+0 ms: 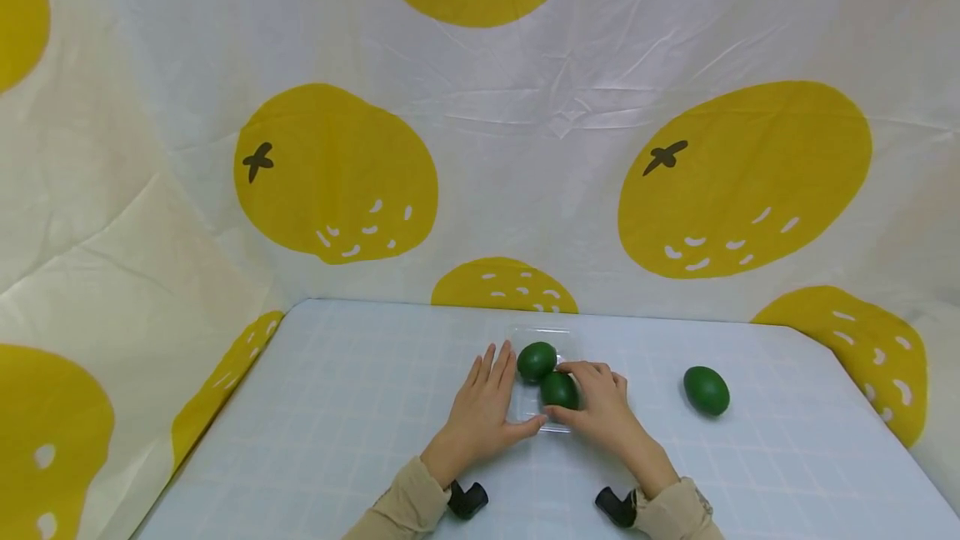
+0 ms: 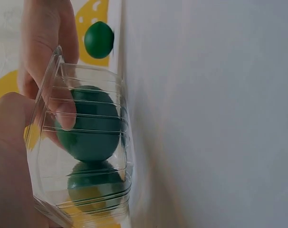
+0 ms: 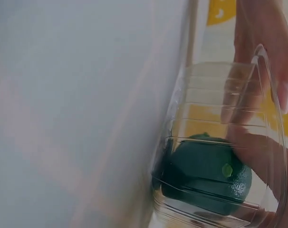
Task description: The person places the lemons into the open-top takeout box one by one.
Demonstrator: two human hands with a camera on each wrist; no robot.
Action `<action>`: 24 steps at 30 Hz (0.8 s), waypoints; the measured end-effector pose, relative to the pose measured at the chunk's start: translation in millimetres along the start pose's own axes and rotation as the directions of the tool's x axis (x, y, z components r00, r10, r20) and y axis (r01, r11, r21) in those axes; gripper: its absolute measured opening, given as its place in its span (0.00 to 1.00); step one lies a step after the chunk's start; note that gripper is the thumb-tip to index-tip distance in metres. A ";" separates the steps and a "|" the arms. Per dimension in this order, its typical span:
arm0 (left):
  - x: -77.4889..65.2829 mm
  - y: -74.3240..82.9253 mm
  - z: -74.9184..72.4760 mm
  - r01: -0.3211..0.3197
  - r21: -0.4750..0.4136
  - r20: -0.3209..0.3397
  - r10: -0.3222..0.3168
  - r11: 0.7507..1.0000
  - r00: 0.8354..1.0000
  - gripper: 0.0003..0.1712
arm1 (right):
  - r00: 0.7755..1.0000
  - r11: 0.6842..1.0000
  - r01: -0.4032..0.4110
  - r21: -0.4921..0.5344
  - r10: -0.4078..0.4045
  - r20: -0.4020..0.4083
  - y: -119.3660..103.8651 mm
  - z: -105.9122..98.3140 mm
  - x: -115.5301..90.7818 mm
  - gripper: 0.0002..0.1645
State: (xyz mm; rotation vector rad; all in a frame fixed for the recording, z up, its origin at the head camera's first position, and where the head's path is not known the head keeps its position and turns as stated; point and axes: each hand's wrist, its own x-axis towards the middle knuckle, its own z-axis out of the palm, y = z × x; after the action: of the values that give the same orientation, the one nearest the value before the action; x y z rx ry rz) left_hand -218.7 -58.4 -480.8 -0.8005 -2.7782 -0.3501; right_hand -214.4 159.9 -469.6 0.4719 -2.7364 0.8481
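Note:
A clear plastic box (image 1: 528,400) stands on the table between both hands. Inside it are two smooth dark green oval fruits, one at the far end (image 1: 537,362) and one nearer (image 1: 559,391). My right hand (image 1: 603,408) pinches the nearer fruit between thumb and fingers, inside the box. In the left wrist view that fruit (image 2: 89,128) shows through the ribbed wall, close to the bottom. My left hand (image 1: 480,408) lies along the box's left side, fingers straight, thumb stretched across its near end. The right wrist view shows the box rim (image 3: 260,50) beside the left fingers.
A third green fruit (image 1: 707,391) lies on the table to the right of the box. The pale checked tablecloth (image 1: 360,407) ends at a white curtain (image 1: 525,190) printed with yellow fruit. Black wrist-camera mounts (image 1: 467,501) stick out below both sleeves.

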 end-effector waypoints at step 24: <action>0.0 0.2 1.0 0.010 -0.013 -0.003 -0.010 1.000 1.000 0.62 | 0.955 0.938 -0.265 0.226 0.287 -0.073 88.4 -102.4 -13.7 0.46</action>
State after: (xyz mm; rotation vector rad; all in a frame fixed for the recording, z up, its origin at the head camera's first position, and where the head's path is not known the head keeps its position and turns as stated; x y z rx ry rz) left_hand -218.8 -58.0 -481.6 -0.7885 -2.7805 -0.3714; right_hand -221.4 291.5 -436.3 0.0732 -2.6637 1.2083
